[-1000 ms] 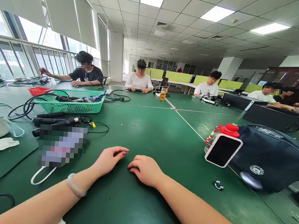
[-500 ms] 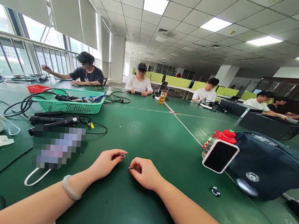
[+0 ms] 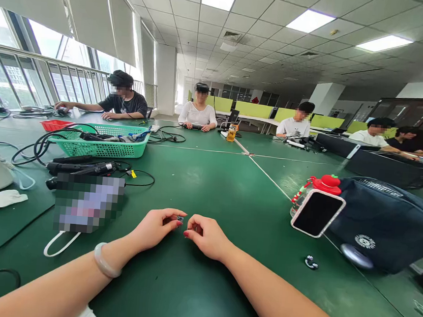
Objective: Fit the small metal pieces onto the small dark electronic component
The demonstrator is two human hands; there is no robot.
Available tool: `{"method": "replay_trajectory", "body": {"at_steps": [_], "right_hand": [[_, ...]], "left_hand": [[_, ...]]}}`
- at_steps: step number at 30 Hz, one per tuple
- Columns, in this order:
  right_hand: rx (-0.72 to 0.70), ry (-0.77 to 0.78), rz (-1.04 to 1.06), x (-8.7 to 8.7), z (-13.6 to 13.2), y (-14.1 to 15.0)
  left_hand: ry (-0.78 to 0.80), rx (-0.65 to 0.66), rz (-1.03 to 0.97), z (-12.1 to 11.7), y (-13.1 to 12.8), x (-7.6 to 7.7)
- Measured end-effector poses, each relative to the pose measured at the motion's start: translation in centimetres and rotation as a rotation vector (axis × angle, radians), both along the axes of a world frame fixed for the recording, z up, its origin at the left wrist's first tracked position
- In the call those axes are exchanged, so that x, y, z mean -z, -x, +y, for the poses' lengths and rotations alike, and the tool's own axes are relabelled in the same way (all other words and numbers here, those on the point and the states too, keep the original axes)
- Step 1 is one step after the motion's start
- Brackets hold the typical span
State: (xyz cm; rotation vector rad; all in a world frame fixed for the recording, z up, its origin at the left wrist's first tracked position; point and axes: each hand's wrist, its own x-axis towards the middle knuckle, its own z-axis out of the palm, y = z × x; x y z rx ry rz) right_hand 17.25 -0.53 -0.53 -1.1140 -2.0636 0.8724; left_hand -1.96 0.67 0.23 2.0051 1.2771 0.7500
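while left hand (image 3: pixel 154 228) pinches small object (image 3: pixel 180 219), right hand (image 3: pixel 206 237) near

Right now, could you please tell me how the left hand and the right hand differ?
The left hand pinches a small dark item, while whether the right hand holds anything is unclear. A pale bangle circles the left hand's wrist; the right hand's wrist is bare. The left hand's fingers reach out straighter than the right hand's curled ones. Both show red thumbnails and point inward.
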Motion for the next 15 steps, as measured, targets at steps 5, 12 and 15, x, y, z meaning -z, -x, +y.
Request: {"method": "replay_trajectory", "body": {"at_steps": [5, 12, 15], "right_hand": [[0.073, 0.061, 0.089, -0.3, -0.1, 0.3], [0.076, 0.052, 0.146, -0.2, -0.3, 0.9], [0.087, 0.007, 0.142, -0.1, -0.4, 1.0]], "left_hand": [[-0.021, -0.013, 0.018, -0.1, 0.0, -0.2], [-0.094, -0.028, 0.064, -0.9, -0.5, -1.0], [-0.098, 0.012, 0.037, -1.0, -0.7, -0.8]]}}
